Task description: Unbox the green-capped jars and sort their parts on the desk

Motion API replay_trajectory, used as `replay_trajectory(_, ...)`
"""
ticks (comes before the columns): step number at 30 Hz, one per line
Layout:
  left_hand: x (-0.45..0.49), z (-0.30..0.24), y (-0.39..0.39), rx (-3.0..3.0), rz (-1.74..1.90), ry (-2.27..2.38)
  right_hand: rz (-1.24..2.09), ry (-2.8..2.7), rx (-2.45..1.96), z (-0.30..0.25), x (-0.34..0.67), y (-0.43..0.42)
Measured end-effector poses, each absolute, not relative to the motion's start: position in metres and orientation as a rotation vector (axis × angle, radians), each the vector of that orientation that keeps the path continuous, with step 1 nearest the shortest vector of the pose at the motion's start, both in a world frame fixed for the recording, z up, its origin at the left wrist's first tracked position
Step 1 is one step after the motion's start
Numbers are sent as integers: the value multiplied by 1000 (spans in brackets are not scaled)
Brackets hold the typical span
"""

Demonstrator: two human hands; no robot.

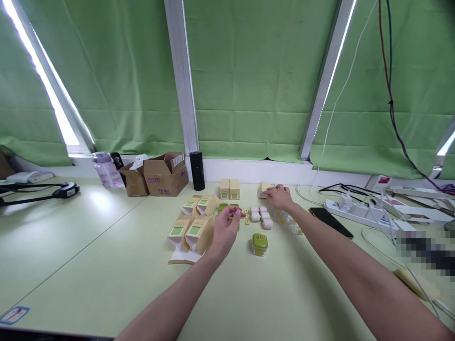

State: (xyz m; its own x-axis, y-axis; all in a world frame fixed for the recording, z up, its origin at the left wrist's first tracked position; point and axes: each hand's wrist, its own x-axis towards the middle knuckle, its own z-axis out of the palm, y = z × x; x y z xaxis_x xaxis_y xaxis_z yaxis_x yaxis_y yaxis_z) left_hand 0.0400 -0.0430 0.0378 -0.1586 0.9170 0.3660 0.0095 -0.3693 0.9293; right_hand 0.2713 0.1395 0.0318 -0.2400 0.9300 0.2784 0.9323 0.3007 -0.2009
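My left hand (pixel 226 227) hovers above the pale green table (pixel 88 265), its fingers pinched on a small yellow and pink item (pixel 237 215). My right hand (pixel 279 196) reaches farther back and grips a small tan carton (pixel 263 188) lying on the table. Between the hands lie several small pink and white cases (pixel 260 216). A green-lidded clear case (pixel 259 243) stands nearer to me. Several open tan cartons with green labels (pixel 194 227) lie to the left of my left hand. Two closed tan cartons (pixel 229 189) stand at the back.
Brown cardboard boxes (pixel 165 174), a black cylinder (pixel 197 170) and a clear bottle (pixel 105 169) stand along the back wall. A black phone (pixel 330 221), a white power strip (pixel 350 208) and cables lie to the right. A black stand (pixel 42 193) lies at far left.
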Motion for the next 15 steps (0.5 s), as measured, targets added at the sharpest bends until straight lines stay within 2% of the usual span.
replay_trajectory(15, 41, 42, -47, 1401, 1613, 1139, -223, -2285, -1849, 32, 270, 141)
